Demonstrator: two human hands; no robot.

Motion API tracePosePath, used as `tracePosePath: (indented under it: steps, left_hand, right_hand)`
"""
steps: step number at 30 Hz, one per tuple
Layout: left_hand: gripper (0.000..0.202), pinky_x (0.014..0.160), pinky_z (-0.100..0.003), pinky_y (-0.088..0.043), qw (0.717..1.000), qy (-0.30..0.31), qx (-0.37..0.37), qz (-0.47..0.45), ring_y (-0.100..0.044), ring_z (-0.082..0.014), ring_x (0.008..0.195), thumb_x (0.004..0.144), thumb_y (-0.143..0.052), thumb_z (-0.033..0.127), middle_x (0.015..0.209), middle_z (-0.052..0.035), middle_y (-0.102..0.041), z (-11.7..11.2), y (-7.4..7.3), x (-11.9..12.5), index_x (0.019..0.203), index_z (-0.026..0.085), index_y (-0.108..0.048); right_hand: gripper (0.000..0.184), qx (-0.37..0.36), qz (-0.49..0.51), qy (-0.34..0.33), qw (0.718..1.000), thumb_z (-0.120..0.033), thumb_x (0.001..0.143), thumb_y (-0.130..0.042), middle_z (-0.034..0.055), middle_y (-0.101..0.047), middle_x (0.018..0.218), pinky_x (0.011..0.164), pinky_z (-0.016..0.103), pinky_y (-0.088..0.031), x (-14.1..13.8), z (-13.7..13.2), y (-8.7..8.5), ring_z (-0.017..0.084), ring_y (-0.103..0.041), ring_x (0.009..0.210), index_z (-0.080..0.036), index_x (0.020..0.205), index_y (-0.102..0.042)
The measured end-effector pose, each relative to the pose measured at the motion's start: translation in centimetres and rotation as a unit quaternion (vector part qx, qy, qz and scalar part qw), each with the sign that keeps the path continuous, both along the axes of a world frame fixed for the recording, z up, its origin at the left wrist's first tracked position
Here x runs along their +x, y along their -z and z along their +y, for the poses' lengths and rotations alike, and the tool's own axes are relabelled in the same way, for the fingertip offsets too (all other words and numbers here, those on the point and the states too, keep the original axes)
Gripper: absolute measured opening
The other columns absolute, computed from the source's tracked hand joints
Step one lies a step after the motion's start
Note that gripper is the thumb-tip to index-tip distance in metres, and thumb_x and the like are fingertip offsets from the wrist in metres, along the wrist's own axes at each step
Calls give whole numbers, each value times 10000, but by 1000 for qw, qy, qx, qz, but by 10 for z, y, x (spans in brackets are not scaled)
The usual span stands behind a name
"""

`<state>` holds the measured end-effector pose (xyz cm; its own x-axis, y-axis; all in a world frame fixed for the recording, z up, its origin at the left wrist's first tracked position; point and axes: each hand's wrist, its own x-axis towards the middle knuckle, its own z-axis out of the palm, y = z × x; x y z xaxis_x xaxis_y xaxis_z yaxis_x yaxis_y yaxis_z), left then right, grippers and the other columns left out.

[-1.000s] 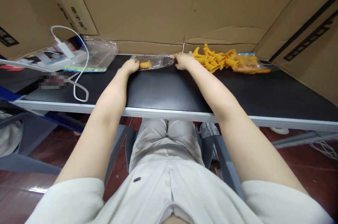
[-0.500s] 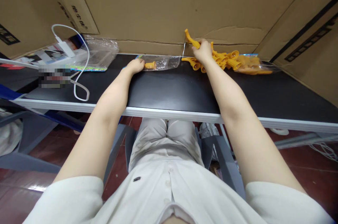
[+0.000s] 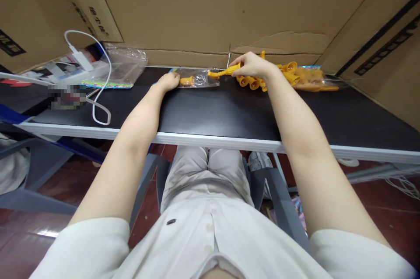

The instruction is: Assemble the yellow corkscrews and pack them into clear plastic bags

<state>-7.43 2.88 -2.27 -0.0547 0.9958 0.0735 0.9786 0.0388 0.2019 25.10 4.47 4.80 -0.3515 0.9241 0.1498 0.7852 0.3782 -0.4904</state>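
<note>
My left hand (image 3: 169, 81) is closed on the left end of a clear plastic bag (image 3: 204, 81) lying on the black table. Inside that bag, just beside my fingers, sits a yellow piece (image 3: 187, 81). My right hand (image 3: 251, 65) grips a yellow horn-shaped plastic piece (image 3: 231, 69), its narrow end pointing left over the bag's right end. Whether that tip is inside the bag's mouth I cannot tell. Under and beyond my right hand lies a pile of similar yellow horn-shaped pieces (image 3: 290, 73) with flared ends, partly hidden by the hand.
Right of the pile lies a filled clear bag (image 3: 315, 81) of yellow pieces. To the left are empty-looking clear packaging (image 3: 126, 66) and a white charger (image 3: 82, 60) with its looping cable (image 3: 110, 68). A cardboard wall (image 3: 197, 12) closes the table's back.
My right hand has turned and lowered the yellow horn-shaped piece, swinging its narrow end left and down to the bag's right end. My left hand has stayed in place.
</note>
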Motion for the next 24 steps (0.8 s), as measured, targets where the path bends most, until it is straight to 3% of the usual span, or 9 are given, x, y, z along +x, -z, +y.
tracePosePath:
  steps: [6, 12, 16, 20, 24]
  left_hand:
    - [649, 1300, -382, -452, 1000, 2, -9, -6, -584, -355, 1582, 1101, -283, 261, 1681, -226, -610, -5, -4, 5, 1576, 27, -657]
    - [635, 1299, -335, -441, 1000, -5, -11, -16, -582, -325, 1587, 1122, -298, 293, 1679, -193, -621, -4, -4, 2, 1589, 61, -661]
    - [626, 1272, -299, -456, 999, 8, -9, -35, -625, -308, 1540, 1104, -346, 295, 1637, -185, -662, -8, -7, 3, 1593, 60, -657]
    - [628, 1279, -280, -448, 998, 27, -12, -58, -645, -289, 1510, 1094, -370, 305, 1642, -132, -671, -12, -10, 8, 1607, 89, -659]
    - [640, 1299, -264, -419, 998, 33, 4, -57, -600, -275, 1566, 1084, -378, 298, 1680, -134, -637, -8, -5, 9, 1631, 91, -639]
  right_hand:
    - [529, 32, 0, -34, 999, -75, 781, -845, 80, -835, 1082, 1048, 429, -627, -24, 6, 28, 290, -787, 1038, -146, 1305, -861]
    - [556, 9, 39, -90, 995, -195, 763, -893, 49, -846, 1127, 1116, 463, -621, -20, 1, 19, 307, -789, 1109, -226, 1318, -879]
    - [602, 21, 52, -80, 995, -242, 791, -878, 81, -840, 1249, 1172, 488, -596, -19, 4, 21, 340, -778, 1206, -212, 1392, -847]
    - [726, 43, 40, -54, 997, -219, 802, -873, 160, -775, 1403, 1231, 474, -559, -34, 10, 45, 363, -740, 1321, -123, 1510, -749]
    - [757, 37, 52, -31, 998, -179, 859, -844, 179, -732, 1428, 1190, 422, -578, -46, 11, 64, 306, -737, 1307, -93, 1575, -615]
